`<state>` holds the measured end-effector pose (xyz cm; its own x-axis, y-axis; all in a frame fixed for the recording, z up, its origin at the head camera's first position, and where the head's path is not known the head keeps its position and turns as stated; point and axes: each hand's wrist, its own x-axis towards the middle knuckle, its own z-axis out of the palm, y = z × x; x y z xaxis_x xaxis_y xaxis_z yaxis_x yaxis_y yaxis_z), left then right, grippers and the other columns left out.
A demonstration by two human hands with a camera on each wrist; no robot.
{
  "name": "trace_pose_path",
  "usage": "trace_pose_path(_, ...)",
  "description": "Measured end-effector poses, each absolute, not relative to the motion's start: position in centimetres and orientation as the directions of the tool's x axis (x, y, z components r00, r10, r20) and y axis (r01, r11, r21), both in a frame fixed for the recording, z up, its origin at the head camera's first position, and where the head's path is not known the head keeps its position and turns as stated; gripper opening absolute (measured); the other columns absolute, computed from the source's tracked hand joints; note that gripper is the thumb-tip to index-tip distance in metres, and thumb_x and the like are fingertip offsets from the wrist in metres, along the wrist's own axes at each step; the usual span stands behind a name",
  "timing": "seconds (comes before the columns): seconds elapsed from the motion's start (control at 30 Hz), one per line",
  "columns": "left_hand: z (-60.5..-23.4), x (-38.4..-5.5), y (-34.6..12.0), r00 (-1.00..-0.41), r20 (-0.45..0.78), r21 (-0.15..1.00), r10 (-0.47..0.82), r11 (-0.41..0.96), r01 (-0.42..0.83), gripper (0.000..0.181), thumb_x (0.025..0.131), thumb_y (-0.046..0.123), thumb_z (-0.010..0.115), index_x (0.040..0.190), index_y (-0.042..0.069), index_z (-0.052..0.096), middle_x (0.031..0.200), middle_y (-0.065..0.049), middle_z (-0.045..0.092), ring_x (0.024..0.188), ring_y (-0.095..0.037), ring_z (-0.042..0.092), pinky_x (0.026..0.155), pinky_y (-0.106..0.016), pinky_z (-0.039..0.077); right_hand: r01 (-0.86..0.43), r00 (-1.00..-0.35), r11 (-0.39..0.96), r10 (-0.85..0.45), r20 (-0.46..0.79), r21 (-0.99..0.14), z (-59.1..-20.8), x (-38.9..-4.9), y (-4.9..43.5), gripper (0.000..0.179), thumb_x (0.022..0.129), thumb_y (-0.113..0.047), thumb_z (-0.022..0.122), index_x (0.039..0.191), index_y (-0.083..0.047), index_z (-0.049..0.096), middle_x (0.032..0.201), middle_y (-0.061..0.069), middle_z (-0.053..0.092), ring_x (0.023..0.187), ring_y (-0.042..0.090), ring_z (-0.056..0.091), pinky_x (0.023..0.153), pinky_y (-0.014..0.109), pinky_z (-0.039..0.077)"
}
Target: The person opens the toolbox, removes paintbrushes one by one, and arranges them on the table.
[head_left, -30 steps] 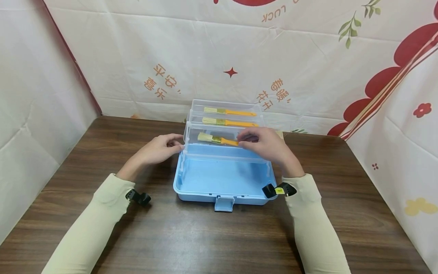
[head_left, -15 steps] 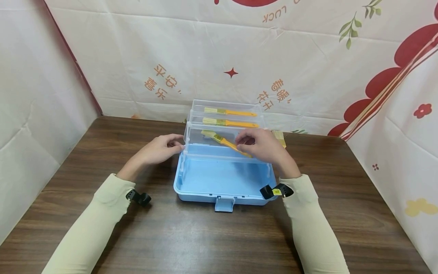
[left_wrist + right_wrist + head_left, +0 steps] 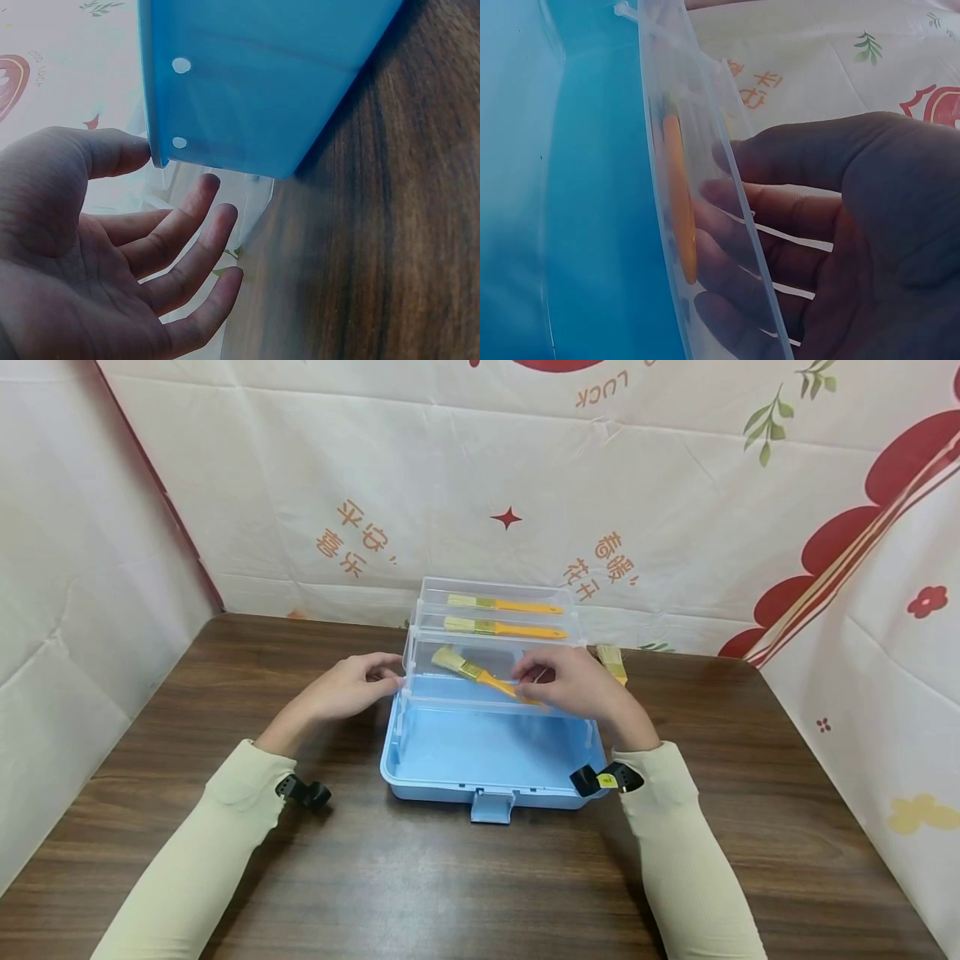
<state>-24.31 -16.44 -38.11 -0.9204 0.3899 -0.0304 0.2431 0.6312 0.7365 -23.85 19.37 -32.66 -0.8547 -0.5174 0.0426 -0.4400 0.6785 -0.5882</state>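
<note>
A blue box (image 3: pixel 491 752) with raised clear tiered trays (image 3: pixel 427 652) stands on the table. In the lowest tray a paintbrush (image 3: pixel 471 670) lies slanted, bristles to the left. My right hand (image 3: pixel 573 681) is over that tray's right part, its fingers seen through clear plastic in the right wrist view, beside the brush's orange handle (image 3: pixel 678 199); they are not closed round it. At the box's left end, my left hand (image 3: pixel 348 687) touches the rim with the thumb, other fingers loosely spread. Two more paintbrushes lie in the upper trays, one being a higher brush (image 3: pixel 504 628).
Another brush's bristles (image 3: pixel 612 662) show behind the box at the right, the rest of it hidden. The box's latch (image 3: pixel 492 807) hangs open at the front. A printed cloth (image 3: pixel 480 468) hangs behind the wooden table (image 3: pixel 420 885).
The lowest tray's brush has turned from nearly level to slanted, its handle end toward the front, then shifted slightly left. My right hand has moved a little left; my left hand stays put.
</note>
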Motion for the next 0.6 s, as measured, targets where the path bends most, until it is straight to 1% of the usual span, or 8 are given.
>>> trace_pose_path(0.4, -37.96, -24.18, -16.37, -0.923, -0.047, 0.732, 0.382, 0.642, 0.228, 0.059, 0.112, 0.031, 0.058, 0.16, -0.002, 0.052, 0.126, -0.015, 0.073, 0.107, -0.028, 0.063, 0.093, -0.046, 0.049, -0.447, -0.83, 0.661, -0.557, 0.005, -0.603, -32.6, -23.74, 19.47, 0.019, 0.101, -0.011, 0.08, 0.117, -0.002, 0.08, 0.1, 0.004, 0.074, 0.09, 0.024, 0.064, 0.083, 0.04, 0.054)
trace_pose_path(0.6, -37.84, -24.07, -16.35, -0.923, -0.05, 0.735, 0.382, 0.64, 0.225, 0.06, 0.112, 0.032, 0.058, 0.161, -0.002, 0.051, 0.127, -0.015, 0.073, 0.108, -0.028, 0.062, 0.092, -0.046, 0.049, -0.453, -0.814, 0.645, -0.58, -0.009, -0.615, -32.46, -23.65, 19.49, 0.02, 0.102, -0.016, 0.08, 0.118, -0.004, 0.08, 0.103, 0.003, 0.076, 0.09, 0.023, 0.064, 0.082, 0.04, 0.054)
